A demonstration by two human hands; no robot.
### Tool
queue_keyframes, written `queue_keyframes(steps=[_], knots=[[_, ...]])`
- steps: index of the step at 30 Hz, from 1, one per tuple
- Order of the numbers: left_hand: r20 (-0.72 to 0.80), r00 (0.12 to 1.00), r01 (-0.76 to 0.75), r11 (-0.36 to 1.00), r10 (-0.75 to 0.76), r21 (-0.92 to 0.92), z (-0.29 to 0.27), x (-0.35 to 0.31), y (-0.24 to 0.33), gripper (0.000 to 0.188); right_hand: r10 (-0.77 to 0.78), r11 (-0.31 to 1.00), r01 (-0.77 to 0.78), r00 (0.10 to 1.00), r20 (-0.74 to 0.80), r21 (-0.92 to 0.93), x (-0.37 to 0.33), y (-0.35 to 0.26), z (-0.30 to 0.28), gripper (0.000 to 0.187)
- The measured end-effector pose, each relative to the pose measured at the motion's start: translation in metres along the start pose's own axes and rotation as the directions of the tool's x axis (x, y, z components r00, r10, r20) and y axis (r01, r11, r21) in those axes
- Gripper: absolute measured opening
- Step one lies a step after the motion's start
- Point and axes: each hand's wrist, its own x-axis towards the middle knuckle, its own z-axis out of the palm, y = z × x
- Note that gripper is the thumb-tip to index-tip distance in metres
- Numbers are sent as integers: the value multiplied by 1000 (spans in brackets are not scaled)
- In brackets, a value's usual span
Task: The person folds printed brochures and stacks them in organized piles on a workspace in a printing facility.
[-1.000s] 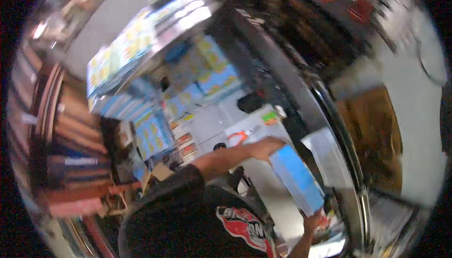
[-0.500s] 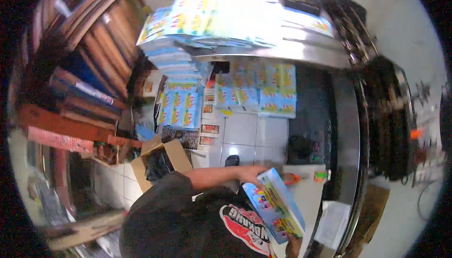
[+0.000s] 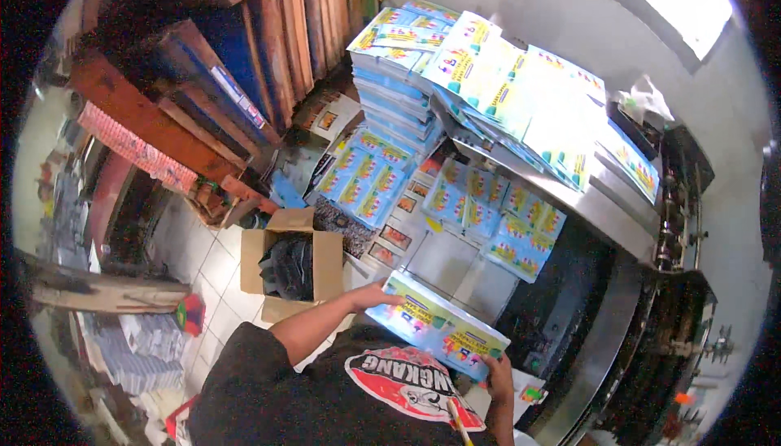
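A bundle of light blue printed sheets (image 3: 431, 328) with colourful pictures and lettering lies across the front of my body, held between both hands. My left hand (image 3: 376, 294) grips its left end, thumb on the top face. Round the right end, lower and nearer to me, closes my right hand (image 3: 497, 371). Beyond the bundle, on the floor, sit stacks of like sheets (image 3: 525, 238) and another stack (image 3: 368, 173) farther left. A tall pile (image 3: 394, 100) of them rises behind, beside a metal table (image 3: 569, 169) covered with loose printed sheets (image 3: 496, 76).
An open cardboard box (image 3: 329, 263) with dark contents stands on the tiles left of me. Wooden framed boards (image 3: 293, 35) lean at the far left. Dark machinery (image 3: 675, 340) lines the right side. White paper stacks (image 3: 142, 360) lie at the lower left.
My view has turned, so the table and piles now appear farther right. The bundle has swung from steeply slanted to nearly crosswise, still in both hands.
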Motion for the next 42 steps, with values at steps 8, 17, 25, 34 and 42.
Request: queue_keyframes(steps=[8,17,25,34,42], knots=[[-215,967,38,910,-138,-412,-7,-55,5,56,64,975,5,951,302,-223,133,-81,41,37],[-394,878,-65,749,-271,-659,-118,-59,-9,40,225,940,-68,861,457,-336,245,-114,189,44],[-334,873,20,712,-355,-702,-280,-47,0,38,177,918,-17,911,373,-396,285,-138,353,53],[-314,863,45,679,-397,-733,-375,-28,6,35,204,975,-140,863,462,-170,343,-162,437,61],[-503,816,-316,510,-285,-800,-341,34,-12,43,294,930,-133,832,471,-344,451,-195,459,62]])
